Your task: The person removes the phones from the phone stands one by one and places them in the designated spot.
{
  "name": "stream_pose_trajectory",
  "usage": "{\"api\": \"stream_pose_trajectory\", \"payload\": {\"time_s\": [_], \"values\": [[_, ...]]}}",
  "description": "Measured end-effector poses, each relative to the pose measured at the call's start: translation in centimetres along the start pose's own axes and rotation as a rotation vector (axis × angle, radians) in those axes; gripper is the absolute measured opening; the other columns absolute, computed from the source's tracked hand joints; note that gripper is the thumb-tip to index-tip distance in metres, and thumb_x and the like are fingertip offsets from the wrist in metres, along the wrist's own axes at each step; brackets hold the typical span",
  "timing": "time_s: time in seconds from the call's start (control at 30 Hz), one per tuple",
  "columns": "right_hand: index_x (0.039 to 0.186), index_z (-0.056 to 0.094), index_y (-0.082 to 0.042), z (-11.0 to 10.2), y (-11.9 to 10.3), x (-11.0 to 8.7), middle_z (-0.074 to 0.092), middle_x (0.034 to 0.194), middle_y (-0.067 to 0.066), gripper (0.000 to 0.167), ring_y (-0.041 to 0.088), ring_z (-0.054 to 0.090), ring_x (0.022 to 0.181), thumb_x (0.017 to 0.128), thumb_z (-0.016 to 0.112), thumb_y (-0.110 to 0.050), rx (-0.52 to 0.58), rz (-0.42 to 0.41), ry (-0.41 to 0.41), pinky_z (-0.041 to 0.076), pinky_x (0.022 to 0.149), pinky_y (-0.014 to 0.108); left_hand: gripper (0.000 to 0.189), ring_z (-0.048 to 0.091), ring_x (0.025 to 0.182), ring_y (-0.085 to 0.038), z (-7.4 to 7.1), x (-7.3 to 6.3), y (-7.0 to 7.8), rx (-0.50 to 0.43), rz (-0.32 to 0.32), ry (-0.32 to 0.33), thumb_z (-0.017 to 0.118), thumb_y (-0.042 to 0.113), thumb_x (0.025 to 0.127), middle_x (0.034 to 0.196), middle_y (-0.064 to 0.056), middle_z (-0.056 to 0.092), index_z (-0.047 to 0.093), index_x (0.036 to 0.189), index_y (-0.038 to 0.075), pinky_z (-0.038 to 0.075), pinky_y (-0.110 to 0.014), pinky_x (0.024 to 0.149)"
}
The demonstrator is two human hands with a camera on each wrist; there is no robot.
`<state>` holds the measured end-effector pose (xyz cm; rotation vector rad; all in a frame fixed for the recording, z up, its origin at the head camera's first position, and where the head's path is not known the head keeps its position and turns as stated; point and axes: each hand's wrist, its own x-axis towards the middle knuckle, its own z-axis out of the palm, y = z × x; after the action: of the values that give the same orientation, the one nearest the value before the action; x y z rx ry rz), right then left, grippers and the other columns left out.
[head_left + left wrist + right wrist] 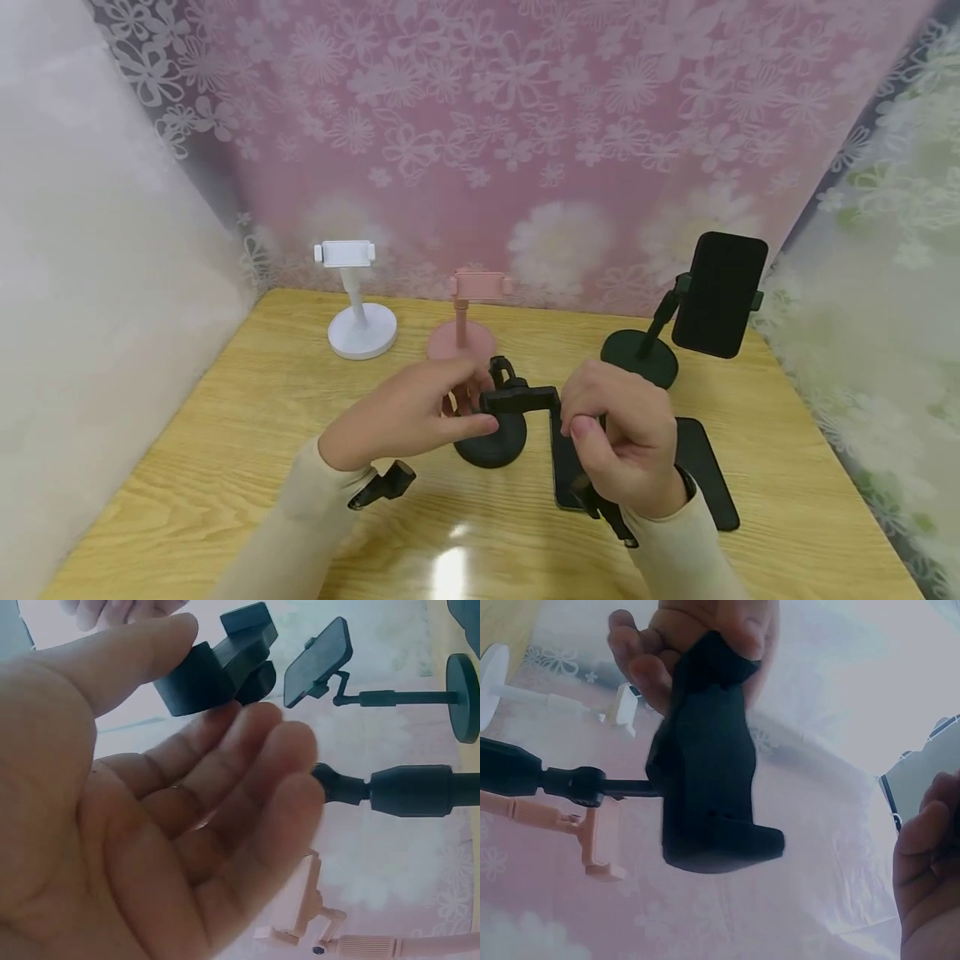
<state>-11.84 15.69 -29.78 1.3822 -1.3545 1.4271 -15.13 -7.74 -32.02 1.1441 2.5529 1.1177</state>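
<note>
Legible text, labels, brands, numbers, signs: none readable on pink stand (461,340), white stand (363,332) left of it, black stand (491,448) before it, or phone (720,296) to its right.

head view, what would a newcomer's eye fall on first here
Probably the flat black phone held tilted on a dark round-based stand at the back right, stark against the pink flower-patterned backdrop. Next, the black phone-holder clamp near the middle, between the left hand and right hand. Then the white round-based stand at the back left, with no phone on it.
</note>
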Motion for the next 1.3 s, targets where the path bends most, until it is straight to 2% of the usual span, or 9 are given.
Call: {"api": "stream_pose_trajectory", "payload": {"time_s": [0.13,0.33,0.5,0.63,0.8,0.9,1.03,1.17,1.3], "values": [[0.069,0.057,0.002,-0.3,-0.1,0.1,0.053,0.064,0.008,0.018,0.017,0.049,0.058,0.081,0.047,0.011,-0.029,0.015,-0.006,0.040,0.054,0.026,0.022,0.064,0.079,0.000,0.4,-0.2,0.1,0.061,0.027,0.054,0.077,0.035,0.095,0.089,0.017,0.066,0.060,0.106,0.027,0.055,-0.026,0.069],[0.068,0.056,0.002,-0.8,-0.5,0.4,0.052,0.063,0.008,0.018,0.017,0.049,0.059,0.080,0.045,0.011,-0.064,0.016,0.031,0.040,0.054,0.027,0.021,0.057,0.068,0.005,0.7,0.3,0.7,0.206,0.132,0.145,0.079,0.033,0.094,0.081,0.019,0.064,0.060,0.093,0.023,0.050,-0.020,0.058],[0.064,0.053,0.003,-1.0,-0.9,0.9,0.051,0.061,0.009,0.019,0.017,0.047,0.056,0.080,0.044,0.011,-0.051,-0.015,0.091,0.038,0.053,0.025,0.023,0.053,0.060,0.002,0.5,0.9,1.5,0.155,0.133,0.206,0.080,0.033,0.093,0.073,0.016,0.061,0.062,0.087,0.021,0.049,-0.022,0.054],[0.063,0.052,0.004,-1.2,-1.3,1.1,0.050,0.059,0.009,0.021,0.017,0.045,0.055,0.081,0.043,0.011,-0.040,-0.021,0.148,0.036,0.053,0.024,0.021,0.057,0.066,-0.007,0.4,2.1,1.6,0.015,0.075,0.230,0.077,0.033,0.096,0.078,0.009,0.060,0.064,0.089,0.019,0.051,-0.027,0.059],[0.061,0.050,0.005,-1.4,-1.6,1.2,0.049,0.058,0.009,0.023,0.016,0.043,0.054,0.082,0.043,0.011,0.002,-0.034,0.203,0.034,0.052,0.023,0.017,0.061,0.067,-0.020,0.4,4.1,1.5,-0.268,-0.037,0.231,0.071,0.030,0.101,0.079,-0.002,0.064,0.068,0.102,0.013,0.052,-0.033,0.059],[0.061,0.051,0.005,-1.4,-1.7,1.1,0.049,0.058,0.010,0.023,0.017,0.043,0.053,0.082,0.043,0.011,0.011,-0.030,0.219,0.034,0.051,0.023,0.021,0.056,0.065,-0.022,0.6,5.2,1.7,-0.433,-0.106,0.277,0.069,0.030,0.102,0.078,-0.007,0.063,0.065,0.099,0.009,0.047,-0.029,0.057],[0.061,0.051,0.005,-1.5,-1.8,1.0,0.049,0.059,0.010,0.023,0.017,0.044,0.054,0.081,0.043,0.010,0.010,-0.023,0.232,0.035,0.050,0.023,0.027,0.053,0.064,-0.032,0.9,6.6,2.1,-0.563,-0.117,0.328,0.069,0.028,0.102,0.080,-0.019,0.063,0.058,0.094,0.005,0.041,-0.028,0.053],[0.062,0.051,0.004,-1.8,-1.8,0.9,0.049,0.059,0.010,0.022,0.017,0.044,0.054,0.082,0.043,0.010,-0.008,-0.026,0.222,0.035,0.051,0.023,0.024,0.063,0.075,-0.042,1.4,8.4,2.1,-0.426,-0.091,0.324,0.069,0.030,0.102,0.086,-0.017,0.068,0.061,0.097,0.008,0.049,-0.031,0.057],[0.063,0.052,0.003,-2.1,-1.9,0.9,0.049,0.059,0.009,0.021,0.017,0.045,0.055,0.082,0.044,0.009,-0.043,-0.027,0.204,0.036,0.051,0.024,0.023,0.068,0.087,-0.034,1.9,9.9,1.5,-0.292,-0.084,0.344,0.066,0.034,0.103,0.096,-0.013,0.069,0.066,0.112,0.013,0.057,-0.036,0.070]]}}
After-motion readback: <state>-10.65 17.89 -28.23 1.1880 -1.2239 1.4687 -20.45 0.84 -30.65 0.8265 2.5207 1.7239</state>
